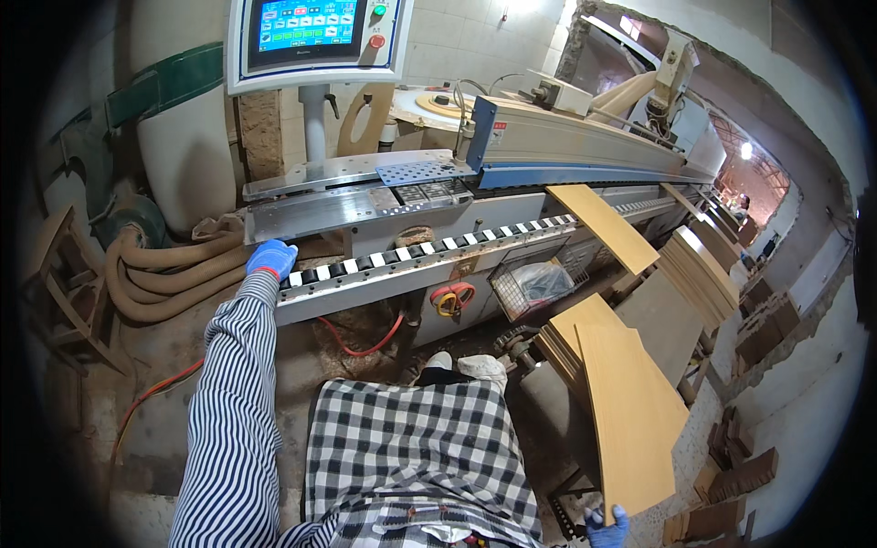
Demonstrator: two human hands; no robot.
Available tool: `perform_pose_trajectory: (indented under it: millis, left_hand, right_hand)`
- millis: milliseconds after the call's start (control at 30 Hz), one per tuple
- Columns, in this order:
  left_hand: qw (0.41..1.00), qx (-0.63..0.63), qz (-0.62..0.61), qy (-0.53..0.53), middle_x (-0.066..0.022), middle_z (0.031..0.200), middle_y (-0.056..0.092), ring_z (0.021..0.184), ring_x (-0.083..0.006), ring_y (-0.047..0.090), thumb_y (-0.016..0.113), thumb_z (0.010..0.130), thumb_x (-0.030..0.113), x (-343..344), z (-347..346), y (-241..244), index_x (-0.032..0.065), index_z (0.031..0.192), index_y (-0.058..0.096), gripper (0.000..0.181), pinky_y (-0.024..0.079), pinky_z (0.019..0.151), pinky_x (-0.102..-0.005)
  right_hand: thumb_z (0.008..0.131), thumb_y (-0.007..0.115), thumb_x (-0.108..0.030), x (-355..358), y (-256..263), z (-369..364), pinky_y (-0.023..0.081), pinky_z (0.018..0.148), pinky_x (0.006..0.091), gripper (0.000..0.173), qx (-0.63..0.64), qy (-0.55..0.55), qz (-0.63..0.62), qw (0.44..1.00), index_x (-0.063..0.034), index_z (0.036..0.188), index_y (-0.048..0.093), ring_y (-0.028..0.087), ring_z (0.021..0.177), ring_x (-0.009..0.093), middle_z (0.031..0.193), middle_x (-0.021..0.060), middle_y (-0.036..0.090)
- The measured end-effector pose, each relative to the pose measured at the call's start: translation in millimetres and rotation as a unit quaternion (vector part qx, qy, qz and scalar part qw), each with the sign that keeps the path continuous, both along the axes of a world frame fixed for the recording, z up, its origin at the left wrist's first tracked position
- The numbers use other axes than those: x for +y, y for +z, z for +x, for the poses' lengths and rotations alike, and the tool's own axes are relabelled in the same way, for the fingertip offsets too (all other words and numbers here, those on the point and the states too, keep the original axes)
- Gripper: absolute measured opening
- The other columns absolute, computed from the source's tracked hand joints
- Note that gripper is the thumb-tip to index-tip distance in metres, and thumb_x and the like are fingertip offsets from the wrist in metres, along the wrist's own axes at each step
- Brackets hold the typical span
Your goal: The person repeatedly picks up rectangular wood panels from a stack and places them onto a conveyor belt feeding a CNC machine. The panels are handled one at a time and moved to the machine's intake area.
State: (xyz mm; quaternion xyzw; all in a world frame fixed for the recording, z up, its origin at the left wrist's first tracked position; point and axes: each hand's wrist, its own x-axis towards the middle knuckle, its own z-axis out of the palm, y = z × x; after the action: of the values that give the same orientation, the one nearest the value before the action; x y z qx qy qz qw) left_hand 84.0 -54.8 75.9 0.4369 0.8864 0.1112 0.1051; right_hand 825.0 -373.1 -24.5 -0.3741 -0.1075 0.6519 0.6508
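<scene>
My left hand, in a blue glove, rests at the near end of the roller rail, just below the corner of the metal table of an edge banding machine. Its fingers are mostly hidden, so whether they grip anything is unclear. At the lower right my right hand, also blue-gloved, holds the near end of a light wood-coloured panel. This panel is tilted and leans by a stack of similar panels. Another panel lies across the rail farther along the machine.
A control screen with buttons stands above the table. Ribbed hoses curve at left; a red hose hangs below the rail. A wire basket hangs under the machine. More stacked panels stand at right, and wood pieces lie by the wall.
</scene>
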Motion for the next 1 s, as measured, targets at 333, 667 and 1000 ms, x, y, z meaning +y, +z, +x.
perform_pose_trajectory:
  millis: [333,667,1000]
  left_hand:
    - [1.0,-0.025,-0.007,0.008,-0.0202,0.123,0.054,0.114,-0.0347,0.052,0.043,0.09,0.041,3,-5,-1,0.0026,0.115,0.059,0.048,0.042,0.095,-0.0432]
    - [1.0,-0.015,-0.008,0.011,-0.0188,0.124,0.055,0.114,-0.0335,0.053,0.042,0.09,0.04,0,0,2,0.0041,0.115,0.06,0.047,0.042,0.095,-0.0433]
    - [0.999,-0.033,-0.004,0.002,-0.0186,0.123,0.055,0.113,-0.0337,0.053,0.042,0.091,0.041,-2,2,4,0.0048,0.115,0.06,0.047,0.041,0.095,-0.0438]
  right_hand:
    - [0.087,0.054,-0.014,30,39,-73,0.035,0.105,0.0466,0.053,-0.038,0.044,0.112,0.992,0.006,0.132,0.035,0.054,0.106,0.03,0.127,0.0213,0.049]
    - [0.068,0.058,-0.005,82,72,-143,0.047,0.09,0.0508,0.072,-0.033,0.135,0.121,0.983,0.0055,0.134,0.031,0.065,0.083,0.033,0.109,0.0305,0.056]
    - [0.073,0.063,-0.012,169,93,-271,0.048,0.091,0.0449,0.069,-0.045,0.352,0.148,0.923,0.0043,0.133,0.033,0.053,0.115,0.033,0.123,0.0224,0.051]
